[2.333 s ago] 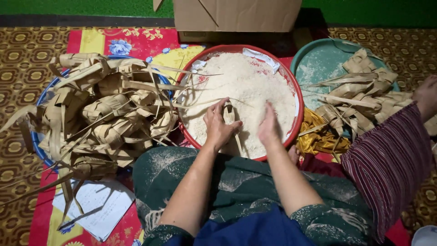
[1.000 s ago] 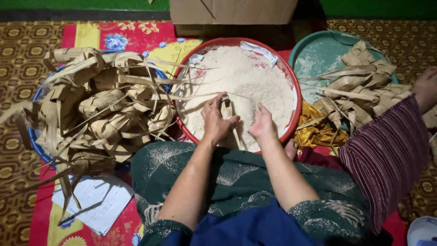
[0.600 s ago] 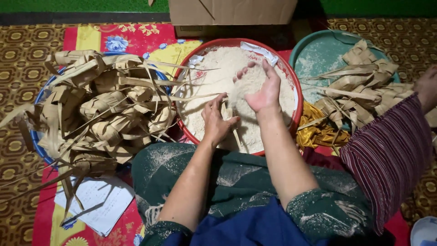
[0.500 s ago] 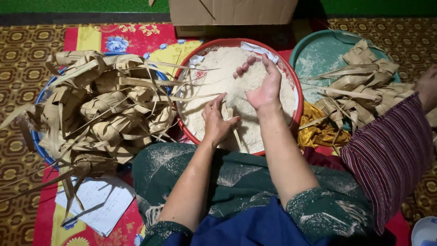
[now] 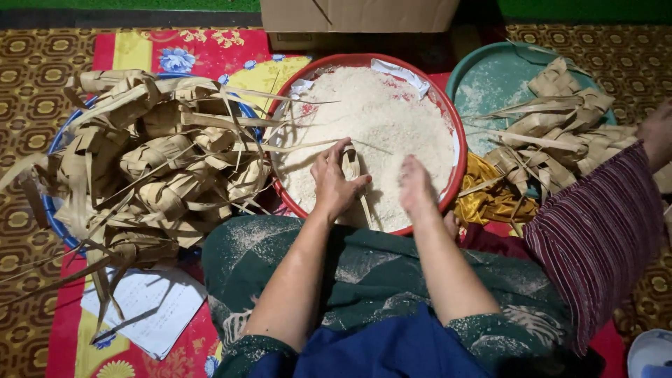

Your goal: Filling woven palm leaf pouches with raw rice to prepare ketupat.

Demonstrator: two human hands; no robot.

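Left hand (image 5: 334,183) pinching a woven leaf pouch (image 5: 353,168) over the rice basin (image 5: 455,133) – right hand (image 5: 416,185) blurred, grip unclear, leaf pouches (image 5: 161,161) alongside

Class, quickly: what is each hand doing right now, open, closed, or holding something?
Left hand: closed on a woven leaf pouch over the basin of rice.
Right hand: blurred above the rice; open or closed cannot be told.

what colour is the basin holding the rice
Red: the round basin of white rice has a red rim, clearest in the head view.
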